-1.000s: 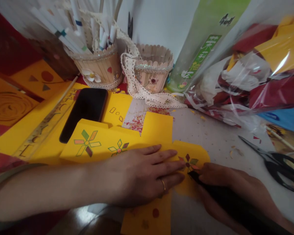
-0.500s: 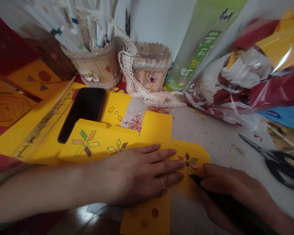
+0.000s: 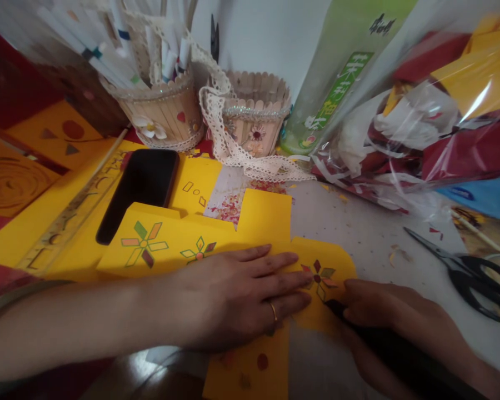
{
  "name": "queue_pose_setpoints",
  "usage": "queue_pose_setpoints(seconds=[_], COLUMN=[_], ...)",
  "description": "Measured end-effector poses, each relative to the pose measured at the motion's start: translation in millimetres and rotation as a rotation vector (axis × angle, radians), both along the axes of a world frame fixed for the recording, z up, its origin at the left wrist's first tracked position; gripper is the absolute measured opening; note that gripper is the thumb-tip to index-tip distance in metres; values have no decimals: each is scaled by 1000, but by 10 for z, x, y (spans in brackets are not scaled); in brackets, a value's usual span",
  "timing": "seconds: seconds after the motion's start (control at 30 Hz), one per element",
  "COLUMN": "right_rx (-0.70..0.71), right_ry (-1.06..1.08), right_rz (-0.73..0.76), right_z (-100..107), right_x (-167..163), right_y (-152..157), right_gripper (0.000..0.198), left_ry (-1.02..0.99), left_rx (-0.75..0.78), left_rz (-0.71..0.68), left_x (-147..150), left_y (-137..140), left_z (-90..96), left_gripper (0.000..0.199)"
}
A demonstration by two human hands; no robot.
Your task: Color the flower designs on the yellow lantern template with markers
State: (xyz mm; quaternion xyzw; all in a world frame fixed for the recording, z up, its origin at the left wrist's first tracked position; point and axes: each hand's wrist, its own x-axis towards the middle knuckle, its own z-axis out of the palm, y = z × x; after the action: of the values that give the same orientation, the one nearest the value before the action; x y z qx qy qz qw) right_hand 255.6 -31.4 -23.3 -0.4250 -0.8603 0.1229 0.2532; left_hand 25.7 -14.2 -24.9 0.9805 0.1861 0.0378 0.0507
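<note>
A yellow cut-out card (image 3: 264, 214) with tabs lies on the grey work surface, and coloured petal flowers show on it. Pressed flat on the card is my left hand (image 3: 237, 291), fingers stretched out and a ring on one of them. My right hand (image 3: 389, 316) is closed around a black pen-shaped tool (image 3: 383, 339). Its thin tip touches the card just below the small flower (image 3: 317, 278) near the right-hand edge; whether it is a pen or a blade I cannot tell. Part of the card is hidden under my left hand and forearm.
Black-handled scissors (image 3: 469, 275) lie at the right. A phone (image 3: 139, 191) and a clear ruler (image 3: 66, 222) rest on yellow paper at the left. Behind stand a stick pot of pens (image 3: 166, 114), another stick pot (image 3: 256, 130), a green bottle (image 3: 316, 100) and a plastic bag (image 3: 433, 139).
The tool's tip has shifted slightly right and down along the lower petal. My left hand stays flat on the card; the whole view has slid a little left.
</note>
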Motion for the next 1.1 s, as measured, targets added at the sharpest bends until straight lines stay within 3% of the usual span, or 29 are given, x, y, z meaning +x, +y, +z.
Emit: queue_pose_setpoints(seconds=[0.1,0.27,0.43,0.67,1.1], right_rx=[-45,-180,-189,-82,50], right_ry=[9,119,124,-29,-112], right_rz=[118,-180,-200,-329,-252], right_z=[84,199,118,-11,20], right_x=[-8,56,-18,-154,-189], right_y=[34,83,73,-17,16], right_gripper=[19,10,16,16,12], left_ry=[-4,-10,-40,-65,-94], left_rx=[8,9,49,66,70], left_rz=[1,55,201,217,221], left_x=[-7,12,107,137,137], left_y=[-5,-49,-175,-228,-232], left_z=[-3,4,11,23,-13], left_gripper=[37,37,37,39,39])
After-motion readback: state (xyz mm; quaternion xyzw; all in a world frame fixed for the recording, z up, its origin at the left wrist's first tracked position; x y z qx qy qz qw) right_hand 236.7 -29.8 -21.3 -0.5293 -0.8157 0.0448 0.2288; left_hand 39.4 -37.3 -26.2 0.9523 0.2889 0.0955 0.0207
